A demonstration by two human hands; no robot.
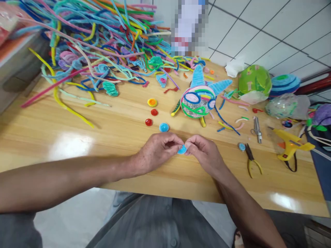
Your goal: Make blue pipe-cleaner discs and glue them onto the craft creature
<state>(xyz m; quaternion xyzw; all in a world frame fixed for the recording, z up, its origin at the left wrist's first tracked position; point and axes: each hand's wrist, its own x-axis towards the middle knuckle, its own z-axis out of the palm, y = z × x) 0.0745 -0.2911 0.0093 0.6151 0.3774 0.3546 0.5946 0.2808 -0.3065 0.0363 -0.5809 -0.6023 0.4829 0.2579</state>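
Note:
Between my fingertips is a small blue pipe-cleaner coil, held low over the wooden table. My left hand pinches its left side. My right hand pinches the right side, and the fingers cover part of the disc. Just beyond my left hand lies another blue coil. Past it are two red coils, one nearer and one farther, and a yellow-orange coil. A craft figure wrapped in coloured pipe cleaners, with blue pointed ears, stands beyond my hands.
A tangled heap of pipe cleaners covers the back left. To the right lie yellow-handled pliers, a blue coil, a utility knife and a yellow glue gun. A green ball-shaped piece stands at the back right.

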